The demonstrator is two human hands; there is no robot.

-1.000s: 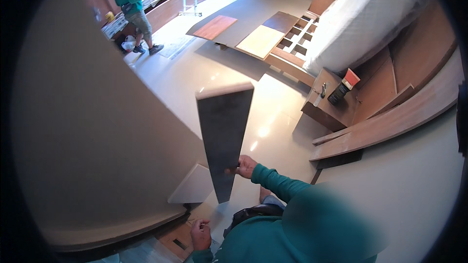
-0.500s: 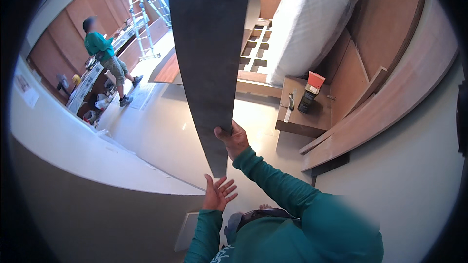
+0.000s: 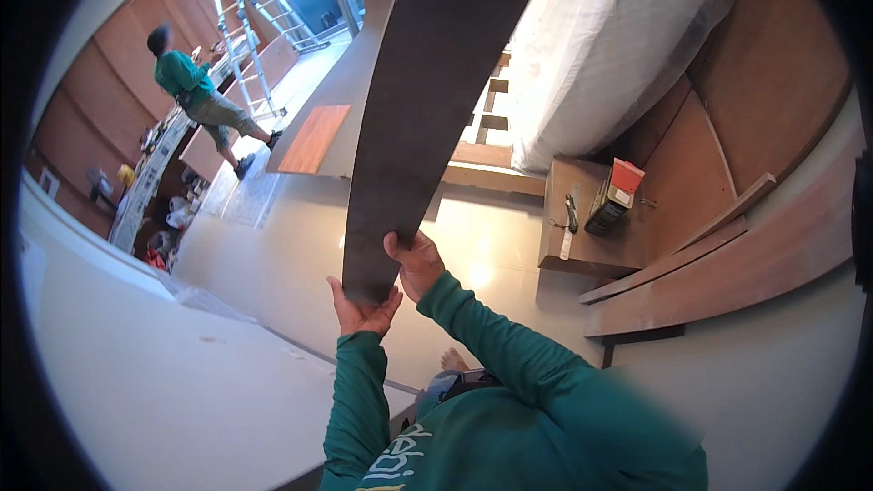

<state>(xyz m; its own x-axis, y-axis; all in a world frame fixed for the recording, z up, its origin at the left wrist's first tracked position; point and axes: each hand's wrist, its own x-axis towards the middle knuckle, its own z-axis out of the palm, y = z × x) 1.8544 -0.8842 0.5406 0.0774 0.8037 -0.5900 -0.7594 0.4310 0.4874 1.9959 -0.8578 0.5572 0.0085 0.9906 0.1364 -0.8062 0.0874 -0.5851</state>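
- Fingers [image 3: 393, 245] of the right hand [image 3: 418, 271] grip a dark board [image 3: 414, 109] near its base.
- Left hand [image 3: 364, 316], spread wide, cradles its narrow end.
- Matte, it flares upward, tilted above the floor [image 3: 273, 259].

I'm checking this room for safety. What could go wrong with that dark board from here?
1. Top-heavy hold: the right hand grips the dark board low on its edge and the left hand cups its lower end, so the wider top might tip.
2. Slip: a bare foot shows below, and a dropped board could hurt it.
3. Blocked sight: the board hides part of the slatted frame, so a knock might go unforeseen.
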